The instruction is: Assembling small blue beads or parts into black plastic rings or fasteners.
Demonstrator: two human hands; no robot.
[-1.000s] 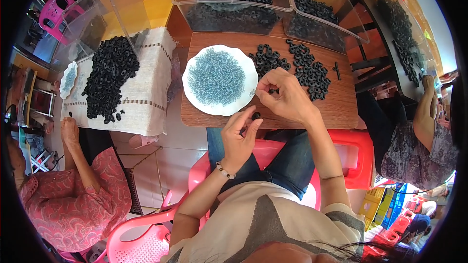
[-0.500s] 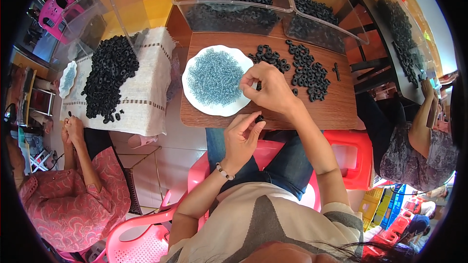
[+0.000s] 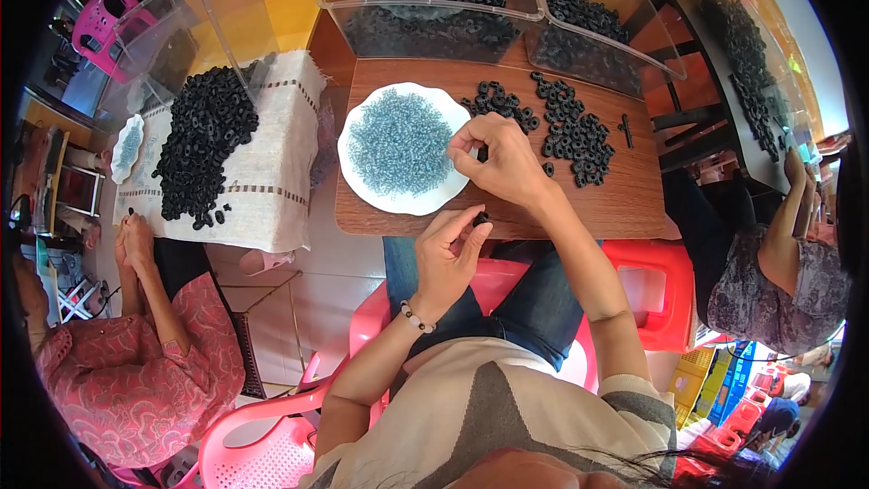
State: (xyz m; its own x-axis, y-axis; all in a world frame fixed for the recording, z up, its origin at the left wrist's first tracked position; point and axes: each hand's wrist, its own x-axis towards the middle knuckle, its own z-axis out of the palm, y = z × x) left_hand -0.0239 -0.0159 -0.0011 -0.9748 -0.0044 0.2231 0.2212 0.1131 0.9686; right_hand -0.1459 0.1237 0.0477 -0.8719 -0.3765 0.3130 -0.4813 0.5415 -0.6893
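At the table's near edge my left hand (image 3: pixel 445 252) is closed, with a small black ring-shaped piece (image 3: pixel 481 217) between thumb and forefinger. My right hand (image 3: pixel 501 158) is pinched over the right rim of a white scalloped plate (image 3: pixel 348 176); anything between its fingertips is too small to make out. A dark piece shows partly under that hand, and I cannot tell whether it is held or lies on the table. Small clear blue-grey beads (image 3: pixel 398 145) are heaped in the plate. Loose black ring-shaped pieces (image 3: pixel 579 140) lie right of my right hand.
Clear bins (image 3: pixel 434 7) of black pieces stand along the back of the brown table (image 3: pixel 380 226). A thin black stick (image 3: pixel 626 131) lies at the right. Left, a person (image 3: pixel 145 344) sits by a cloth-covered table (image 3: pixel 281 127) with a black pile; another person (image 3: pixel 769 281) works at right.
My right hand has shifted very slightly at the plate's rim, still pinched. My left hand stays almost in place with the black piece.
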